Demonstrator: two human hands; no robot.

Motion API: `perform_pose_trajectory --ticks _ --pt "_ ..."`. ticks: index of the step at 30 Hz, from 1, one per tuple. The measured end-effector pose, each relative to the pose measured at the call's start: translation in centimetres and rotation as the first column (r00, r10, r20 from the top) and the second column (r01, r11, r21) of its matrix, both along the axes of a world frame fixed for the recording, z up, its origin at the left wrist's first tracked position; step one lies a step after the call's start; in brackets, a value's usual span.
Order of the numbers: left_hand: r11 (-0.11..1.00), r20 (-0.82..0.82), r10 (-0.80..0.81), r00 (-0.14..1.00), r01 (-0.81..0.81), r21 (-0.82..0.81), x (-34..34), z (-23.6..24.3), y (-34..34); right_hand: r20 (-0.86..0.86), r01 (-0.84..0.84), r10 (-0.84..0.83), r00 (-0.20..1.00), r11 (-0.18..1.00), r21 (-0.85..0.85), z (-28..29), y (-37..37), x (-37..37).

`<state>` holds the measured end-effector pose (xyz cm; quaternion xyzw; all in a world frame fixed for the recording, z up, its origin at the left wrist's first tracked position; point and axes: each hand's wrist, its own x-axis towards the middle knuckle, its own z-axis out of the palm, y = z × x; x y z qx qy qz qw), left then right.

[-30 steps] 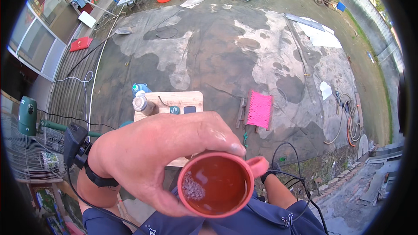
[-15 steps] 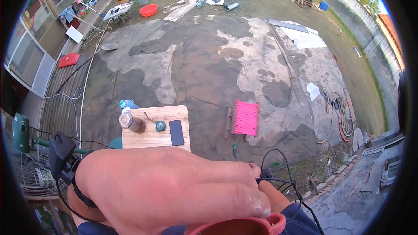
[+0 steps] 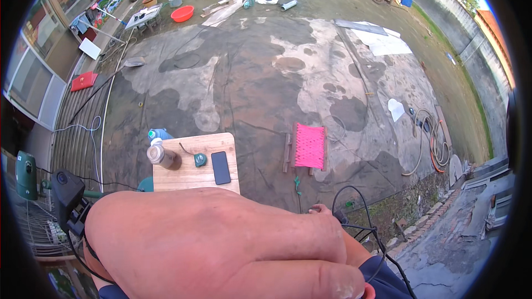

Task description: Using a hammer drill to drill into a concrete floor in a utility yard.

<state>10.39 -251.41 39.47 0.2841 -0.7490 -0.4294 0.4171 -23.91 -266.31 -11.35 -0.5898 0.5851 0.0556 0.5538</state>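
Note:
Very close to the camera, my left hand fills the lower part of the view. Its fingers lie together and point right, wrapped along a red cup, of which only a small bit shows past the fingertips. A black device on a strap sits by the left wrist. Fingertips of my right hand show beyond my knee, beside a black device with cables; the rest is hidden. Past my left hand stands a small wooden table with a brown-tinted bottle, a green tape measure and a dark phone.
A blue bottle stands behind the table. A pink woven stool is on the stained ground sheet. A green fan is at left, and a coiled hose at right. Black cables loop near my right hand.
My left hand has shifted right and down, and now covers most of the red cup, whose rim and handle showed before. The view has moved slightly.

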Motion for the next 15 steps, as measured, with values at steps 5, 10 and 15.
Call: perform_pose_trajectory --ticks 5,10,15 --pt "0.932 -0.271 0.121 0.955 -0.204 -0.3 -2.4 -3.3 0.2 0.007 -0.002 0.002 1.0 1.0 0.022 2.1 0.3 0.8" --pt "0.941 -0.225 0.066 0.972 -0.135 -0.31 -1.7 -2.7 0.3 0.014 -0.012 0.011 1.0 0.999 0.053 1.5 0.0 0.1" --pt "0.913 -0.117 0.032 0.993 -0.077 -0.401 -1.3 -1.9 0.1 0.01 -0.063 0.063 0.998 0.998 0.032 2.6 -0.2 0.9"
